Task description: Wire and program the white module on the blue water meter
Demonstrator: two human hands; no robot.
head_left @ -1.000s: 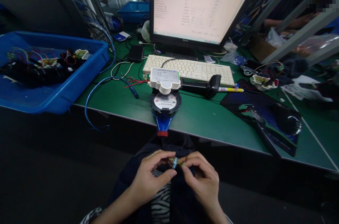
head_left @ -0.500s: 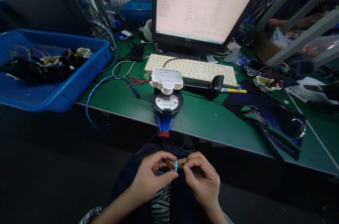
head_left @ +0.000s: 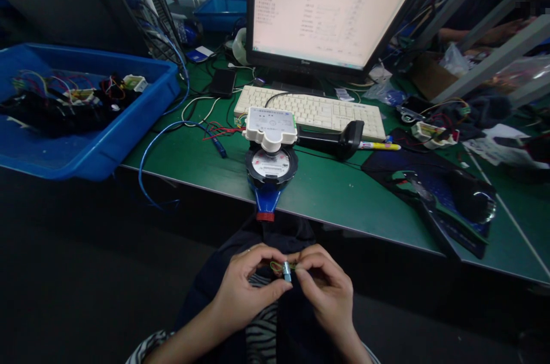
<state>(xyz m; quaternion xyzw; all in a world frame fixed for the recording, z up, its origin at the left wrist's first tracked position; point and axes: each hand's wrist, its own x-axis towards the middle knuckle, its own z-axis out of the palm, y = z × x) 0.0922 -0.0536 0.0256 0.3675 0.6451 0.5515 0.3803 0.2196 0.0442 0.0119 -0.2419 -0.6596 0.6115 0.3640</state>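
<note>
Over my lap, my left hand (head_left: pixel 253 281) pinches a small light-blue and silvery part (head_left: pixel 287 272) between thumb and fingers; its exact kind is too small to tell. Thin yellow-green wire (head_left: pixel 275 266) loops beside the part. My right hand (head_left: pixel 324 284) is closed close by, its thumb and forefinger pinching the wire at the part's right side. Ahead of both hands, a water meter (head_left: pixel 267 199) with a blue body and red threaded end sits at the table edge. A white plastic module (head_left: pixel 271 125) with red wires rests at its top.
A blue bin (head_left: pixel 158 80) with black parts and wires stands left. Behind the meter are a keyboard (head_left: pixel 309 109), monitor (head_left: pixel 309 8) and black handheld scanner (head_left: pixel 333 142). A yellow marker (head_left: pixel 380 147) and dark mouse pad (head_left: pixel 447 198) lie right on the green table (head_left: pixel 335 198).
The light-blue part has turned slightly between my fingers, and a wire loop now shows at its left. My right hand has shifted slightly left.
</note>
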